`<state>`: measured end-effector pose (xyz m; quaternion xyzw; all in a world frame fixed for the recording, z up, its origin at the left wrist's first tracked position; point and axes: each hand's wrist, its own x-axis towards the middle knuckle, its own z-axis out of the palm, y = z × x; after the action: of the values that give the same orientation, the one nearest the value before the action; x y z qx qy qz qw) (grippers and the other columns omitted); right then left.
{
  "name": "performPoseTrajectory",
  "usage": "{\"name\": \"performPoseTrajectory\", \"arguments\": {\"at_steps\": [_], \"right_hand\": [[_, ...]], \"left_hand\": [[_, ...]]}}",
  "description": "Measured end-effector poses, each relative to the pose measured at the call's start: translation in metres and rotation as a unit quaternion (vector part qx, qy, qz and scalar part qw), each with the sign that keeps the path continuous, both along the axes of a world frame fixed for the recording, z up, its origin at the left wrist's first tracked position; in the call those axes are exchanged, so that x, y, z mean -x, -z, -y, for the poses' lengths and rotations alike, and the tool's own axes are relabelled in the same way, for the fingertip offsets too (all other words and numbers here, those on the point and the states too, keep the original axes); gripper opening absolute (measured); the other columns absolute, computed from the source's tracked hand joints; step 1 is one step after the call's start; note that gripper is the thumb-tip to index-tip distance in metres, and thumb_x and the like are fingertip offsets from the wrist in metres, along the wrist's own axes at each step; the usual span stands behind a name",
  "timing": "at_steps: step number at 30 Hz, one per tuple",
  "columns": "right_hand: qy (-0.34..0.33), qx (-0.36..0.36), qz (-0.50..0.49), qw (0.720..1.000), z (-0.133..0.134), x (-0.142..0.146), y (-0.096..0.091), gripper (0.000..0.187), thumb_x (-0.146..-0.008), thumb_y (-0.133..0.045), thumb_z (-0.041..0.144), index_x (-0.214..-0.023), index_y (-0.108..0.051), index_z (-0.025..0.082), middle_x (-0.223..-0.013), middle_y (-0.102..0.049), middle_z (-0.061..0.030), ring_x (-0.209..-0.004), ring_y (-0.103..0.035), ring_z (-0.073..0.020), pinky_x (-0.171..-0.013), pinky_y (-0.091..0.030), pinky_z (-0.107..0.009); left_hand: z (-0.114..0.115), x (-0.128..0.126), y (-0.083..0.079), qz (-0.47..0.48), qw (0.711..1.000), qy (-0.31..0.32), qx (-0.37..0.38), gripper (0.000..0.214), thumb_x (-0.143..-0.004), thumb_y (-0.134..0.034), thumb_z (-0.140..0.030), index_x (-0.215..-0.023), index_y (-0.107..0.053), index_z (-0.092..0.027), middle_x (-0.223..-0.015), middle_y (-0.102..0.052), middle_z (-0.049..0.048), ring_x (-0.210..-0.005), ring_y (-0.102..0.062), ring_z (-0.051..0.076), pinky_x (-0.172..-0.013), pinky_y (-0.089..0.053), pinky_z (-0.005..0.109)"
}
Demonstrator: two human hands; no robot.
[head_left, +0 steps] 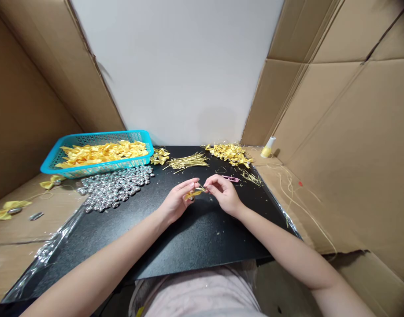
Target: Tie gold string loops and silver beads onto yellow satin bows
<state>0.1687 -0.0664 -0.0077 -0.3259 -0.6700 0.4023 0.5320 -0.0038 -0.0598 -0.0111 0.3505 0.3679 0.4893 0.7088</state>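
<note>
Above the middle of the black table, my left hand [176, 200] is closed on a yellow ribbon bow [192, 194] with a small silver bell-like bead hanging under it. Opposite it, my right hand [225, 193] pinches with thumb and forefinger at a thin strand [202, 186] that runs between the two hands at the bow. The strand's far end is hidden by my fingers. Just behind the hands lies a bundle of thin gold ties [187, 161]. Close behind my right hand is a pink-handled tool [231, 178], partly covered.
A blue plastic basket [49, 164] of yellow bows stands at the back left. Before it spread many silver beads [114, 188]. A pile of bows with beads [231, 154] lies back right, near a white cone [268, 147]. Cardboard walls [347, 132] enclose the sides.
</note>
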Motion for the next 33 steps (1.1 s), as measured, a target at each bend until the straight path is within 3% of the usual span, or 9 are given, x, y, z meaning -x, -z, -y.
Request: {"name": "performPoseTrajectory", "arguments": {"at_steps": [3, 6, 9, 11, 18, 20, 25, 30, 33], "right_hand": [[0.032, -0.067, 0.061, 0.995, 0.002, -0.002, -0.003, 0.019, -0.088, -0.056, 0.036, -0.077, -0.058, 0.021, -0.08, -0.058, -0.0022, -0.071, -0.055, -0.0146, -0.067, -0.046, -0.03], [0.054, -0.102, 0.102, 0.988, 0.004, -0.003, -0.004, 0.017, -0.088, -0.056, 0.033, -0.077, -0.059, 0.022, -0.079, -0.059, -0.0027, -0.072, -0.054, -0.0157, -0.067, -0.045, -0.031], [0.065, -0.117, 0.122, 0.983, 0.004, -0.002, -0.004, 0.013, -0.087, -0.058, 0.028, -0.076, -0.061, 0.022, -0.079, -0.059, -0.0026, -0.074, -0.055, -0.0164, -0.069, -0.044, -0.031], [0.068, -0.112, 0.13, 0.983, 0.004, -0.001, -0.003, 0.01, -0.084, -0.06, 0.025, -0.076, -0.064, 0.021, -0.08, -0.058, -0.0025, -0.078, -0.055, -0.0165, -0.071, -0.044, -0.031], [0.028, 0.061, 0.057, 0.996, -0.005, 0.0, 0.007, 0.012, -0.081, -0.061, 0.029, -0.087, -0.065, 0.02, -0.083, -0.065, -0.002, -0.076, -0.06, -0.0159, -0.071, -0.046, -0.031], [0.021, 0.078, 0.056, 0.995, -0.006, -0.001, 0.008, 0.012, -0.079, -0.062, 0.031, -0.083, -0.064, 0.019, -0.078, -0.065, -0.0007, -0.073, -0.061, -0.0155, -0.072, -0.046, -0.031], [0.02, -0.018, 0.116, 0.993, -0.005, -0.007, 0.004, 0.006, -0.078, -0.065, 0.026, -0.076, -0.064, 0.02, -0.075, -0.065, -0.0006, -0.076, -0.059, -0.0166, -0.077, -0.045, -0.033], [-0.033, -0.148, 0.221, 0.964, -0.003, -0.012, -0.002, 0.007, -0.078, -0.068, 0.023, -0.071, -0.066, 0.024, -0.08, -0.068, -0.0025, -0.085, -0.056, -0.0204, -0.088, -0.041, -0.042], [-0.011, -0.133, 0.22, 0.966, -0.003, -0.011, -0.001, 0.011, -0.08, -0.065, 0.026, -0.069, -0.067, 0.024, -0.081, -0.069, -0.0029, -0.084, -0.058, -0.0206, -0.087, -0.042, -0.042]], "left_hand": [[0.0, 0.0, 0.001, -0.098, 0.995, -0.004, -0.036, 0.045, -0.059, -0.082, -0.034, -0.1, -0.074, -0.018, -0.097, -0.074, 0.0096, -0.058, -0.051, 0.009, -0.047, -0.029, 0.021], [0.005, -0.002, 0.001, -0.192, 0.974, 0.012, -0.118, 0.042, -0.063, -0.079, -0.038, -0.099, -0.075, -0.016, -0.098, -0.075, 0.0097, -0.065, -0.056, 0.012, -0.054, -0.037, 0.023], [0.009, -0.002, 0.0, -0.235, 0.953, 0.034, -0.187, 0.033, -0.068, -0.075, -0.038, -0.091, -0.077, -0.015, -0.087, -0.076, 0.0066, -0.071, -0.061, 0.016, -0.063, -0.042, 0.025], [0.011, -0.003, 0.0, -0.262, 0.943, 0.042, -0.201, 0.029, -0.07, -0.073, -0.039, -0.085, -0.076, -0.014, -0.073, -0.073, 0.004, -0.063, -0.058, 0.014, -0.06, -0.041, 0.025], [0.011, -0.004, -0.001, -0.236, 0.955, 0.027, -0.181, 0.029, -0.07, -0.073, -0.043, -0.076, -0.071, -0.014, -0.067, -0.068, 0.0012, -0.06, -0.055, 0.012, -0.06, -0.04, 0.023], [0.01, -0.003, -0.001, -0.228, 0.958, 0.012, -0.173, 0.029, -0.067, -0.076, -0.043, -0.074, -0.071, -0.015, -0.068, -0.069, 0.0017, -0.061, -0.056, 0.012, -0.06, -0.041, 0.023], [0.006, -0.002, 0.001, -0.216, 0.97, -0.009, -0.113, 0.029, -0.064, -0.076, -0.043, -0.073, -0.072, -0.016, -0.071, -0.07, 0.0034, -0.061, -0.056, 0.012, -0.053, -0.037, 0.022], [0.002, 0.001, 0.005, -0.173, 0.982, -0.021, -0.068, 0.033, -0.064, -0.075, -0.044, -0.076, -0.071, -0.014, -0.081, -0.072, 0.0075, -0.059, -0.053, 0.011, -0.049, -0.033, 0.02], [0.002, 0.001, 0.004, -0.184, 0.979, -0.025, -0.083, 0.031, -0.066, -0.073, -0.044, -0.077, -0.071, -0.015, -0.082, -0.072, 0.0068, -0.059, -0.053, 0.011, -0.05, -0.032, 0.02]]}}
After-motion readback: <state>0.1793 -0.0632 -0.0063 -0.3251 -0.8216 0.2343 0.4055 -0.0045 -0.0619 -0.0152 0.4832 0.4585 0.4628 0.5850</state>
